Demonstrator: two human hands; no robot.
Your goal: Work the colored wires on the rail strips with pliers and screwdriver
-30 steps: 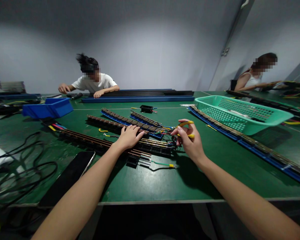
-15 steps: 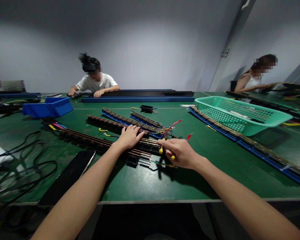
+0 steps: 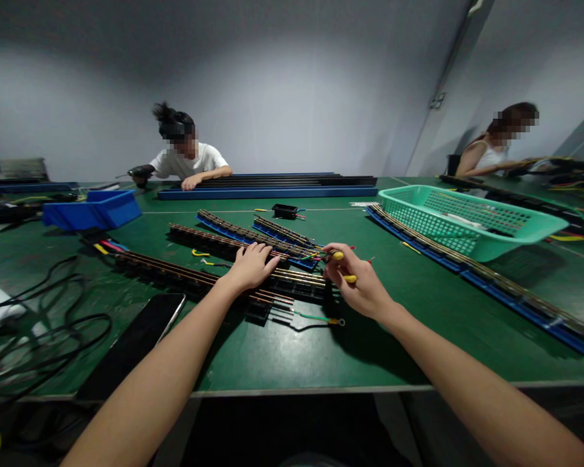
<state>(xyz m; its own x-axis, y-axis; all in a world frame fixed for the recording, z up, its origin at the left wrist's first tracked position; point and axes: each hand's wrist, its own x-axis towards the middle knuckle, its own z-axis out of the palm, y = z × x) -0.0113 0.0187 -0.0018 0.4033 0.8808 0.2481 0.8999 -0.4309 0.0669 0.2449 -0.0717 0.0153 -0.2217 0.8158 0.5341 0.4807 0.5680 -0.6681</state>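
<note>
My left hand (image 3: 252, 267) lies flat, fingers spread, across the black rail strips (image 3: 298, 283) with copper-coloured conductors. In my right hand (image 3: 363, 285) is a pair of pliers (image 3: 338, 255) with yellow handle ends. Their jaws point left, close to the wire ends at the right end of a blue-based rail strip (image 3: 233, 229); whether they grip a wire I cannot make out. A shorter blue-based strip (image 3: 283, 231) lies just behind. Below my right hand, a green wire (image 3: 316, 317) with a ring terminal extends from the nearest strip.
A green basket (image 3: 513, 244) stands to the right beside a long blue-based strip (image 3: 496, 285). On the left are a blue bin (image 3: 95, 211), tangled black cables (image 3: 73, 314) and a phone (image 3: 136, 340). One person (image 3: 189, 155) sits opposite, another (image 3: 496, 146) at far right.
My right hand has moved away from me and slightly right with the pliers, uncovering the strip's end and the ring terminal. My left hand stays put. The person opposite has raised a dark drill-like tool.
</note>
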